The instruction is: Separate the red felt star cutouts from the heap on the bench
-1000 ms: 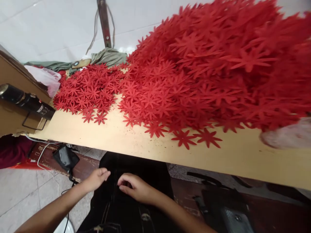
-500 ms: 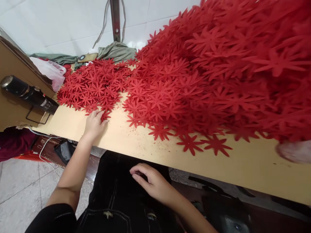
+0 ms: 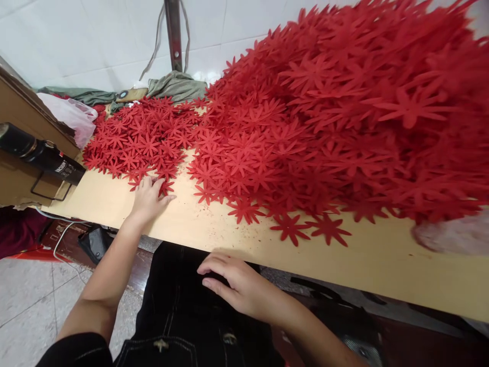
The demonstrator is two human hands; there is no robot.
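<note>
My left hand (image 3: 150, 198) rests at the near edge of a smaller pile (image 3: 143, 135) of red, flower-shaped cutouts with long petals. Its fingertips touch a red flower cutout (image 3: 166, 187), and the thumb is spread away on the tabletop. My right hand (image 3: 233, 280) hovers over my lap at the front edge of the table, with its fingers curved and the thumb apart. Nothing shows in it. Just beyond it, a much larger heap (image 3: 305, 132) of the same red cutouts covers the middle and right of the table.
The light wooden table (image 3: 214, 229) carries small red crumbs. To the left stand a black vacuum flask (image 3: 46, 158), a cardboard box (image 3: 23, 102) and a whitish plastic bag (image 3: 72, 114). Green cloth (image 3: 175, 86) lies along the wall. Another clear bag (image 3: 454, 234) sits at right.
The view has shifted slightly. My right hand has risen a little towards the table edge, and its thumb and fingers have parted more. My left thumb has spread outward; that hand stays at the smaller pile.
</note>
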